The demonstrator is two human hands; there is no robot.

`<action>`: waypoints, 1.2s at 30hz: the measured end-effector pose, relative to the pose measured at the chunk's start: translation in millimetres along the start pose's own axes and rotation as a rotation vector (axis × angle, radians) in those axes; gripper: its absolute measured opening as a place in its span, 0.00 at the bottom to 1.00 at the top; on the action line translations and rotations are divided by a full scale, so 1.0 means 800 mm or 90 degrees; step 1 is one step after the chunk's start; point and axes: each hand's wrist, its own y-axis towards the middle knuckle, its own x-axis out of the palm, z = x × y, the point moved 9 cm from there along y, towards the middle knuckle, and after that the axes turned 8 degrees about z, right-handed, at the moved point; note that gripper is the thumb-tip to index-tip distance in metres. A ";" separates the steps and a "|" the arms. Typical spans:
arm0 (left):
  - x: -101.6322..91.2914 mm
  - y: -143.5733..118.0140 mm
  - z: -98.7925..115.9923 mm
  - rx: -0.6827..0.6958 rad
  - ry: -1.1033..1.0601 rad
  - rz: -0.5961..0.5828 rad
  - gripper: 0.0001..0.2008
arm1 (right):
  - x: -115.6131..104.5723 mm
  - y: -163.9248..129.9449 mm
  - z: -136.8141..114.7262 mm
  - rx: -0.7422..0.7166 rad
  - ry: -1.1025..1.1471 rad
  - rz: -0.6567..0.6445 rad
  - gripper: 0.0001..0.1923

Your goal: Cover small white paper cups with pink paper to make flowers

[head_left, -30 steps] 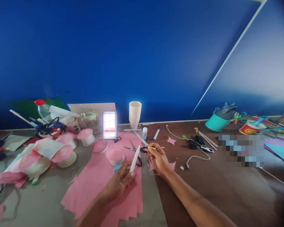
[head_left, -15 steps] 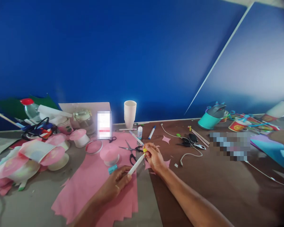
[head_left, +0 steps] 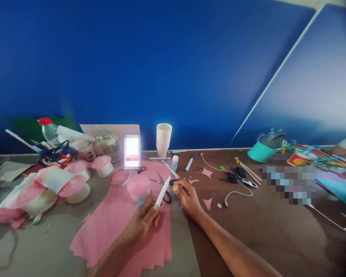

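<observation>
My left hand (head_left: 142, 221) was closed around the lower part of a white marker (head_left: 162, 192), holding it tilted with its tip pointing up and away from me, over the pink paper sheet (head_left: 115, 227). My right hand (head_left: 187, 194) was pinched shut on a small yellow cap (head_left: 175, 189), held just beside the marker's tip but apart from it. So I judged the marker uncapped and ready, with no mark or line yet visible on the paper under it.

On the worktop (head_left: 276, 231), several pieces looked already made: pink-topped paper cups (head_left: 75, 184) lay heaped at the left, one more pink-covered cup (head_left: 138, 188) stood just ahead of my left hand, and small pink offcuts (head_left: 207, 202) lay scattered near my right hand. Scissors (head_left: 161, 184) lay open behind the marker, partly on the pink sheet. A stack of plain white cups (head_left: 164, 139) stood untouched at the back by the blue wall (head_left: 161, 57), which suggested to me that more cups remained to be covered
</observation>
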 end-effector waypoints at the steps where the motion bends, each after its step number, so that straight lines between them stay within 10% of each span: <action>1: -0.002 0.000 0.002 0.012 -0.013 0.013 0.23 | 0.014 -0.010 -0.015 -0.101 -0.107 -0.059 0.10; 6: -0.002 -0.003 0.013 0.046 -0.067 0.025 0.22 | 0.072 -0.070 -0.046 -0.475 -0.427 -0.262 0.10; 13: 0.005 -0.004 0.001 0.027 -0.097 0.017 0.23 | 0.053 -0.078 -0.072 -0.614 -0.490 -0.091 0.28; 22: 0.024 -0.017 0.010 0.111 0.047 -0.108 0.23 | 0.074 -0.100 -0.082 -0.691 -0.451 -0.222 0.21; 24: 0.002 -0.019 0.025 0.228 0.129 -0.027 0.19 | 0.065 -0.090 -0.080 -0.666 -0.443 -0.168 0.15; 28: -0.073 -0.046 0.067 0.525 0.230 0.362 0.15 | 0.055 -0.082 -0.080 -0.657 -0.408 -0.141 0.11; 31: -0.107 -0.036 0.058 0.454 0.280 0.495 0.31 | 0.056 -0.084 -0.086 -0.667 -0.397 -0.149 0.12; 36: -0.108 0.010 0.013 0.241 0.274 0.389 0.46 | 0.064 -0.093 -0.093 -0.673 -0.394 -0.176 0.13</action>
